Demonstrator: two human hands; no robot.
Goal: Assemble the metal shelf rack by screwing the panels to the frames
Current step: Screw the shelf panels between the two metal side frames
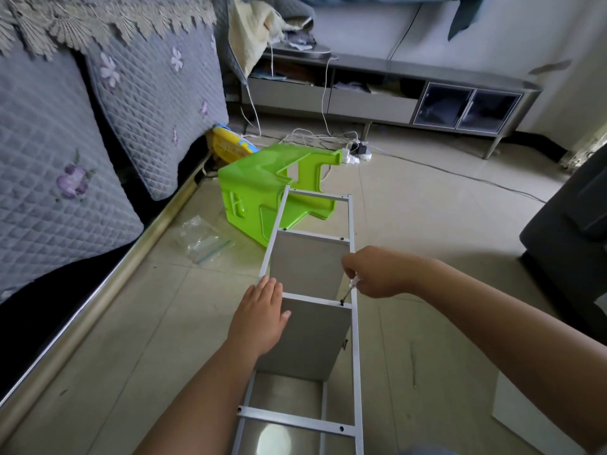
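Head view looks down on the metal rack frame point(354, 257) lying on the tiled floor point(427, 224), running from near to far. Left hand point(262, 318) lies flat, fingers straight, on the near panel point(312, 339) at its left edge, touching the left rail. Right hand point(374, 272) is clenched round a small screwdriver point(348, 292) — its tip sits on a screw point(342, 303) at the right end of that panel's crossbar. A second panel point(305, 262) stands farther along. Beyond lies a green plastic stool point(256, 192); left, a clear bag point(200, 238). No legible writing shows anywhere.
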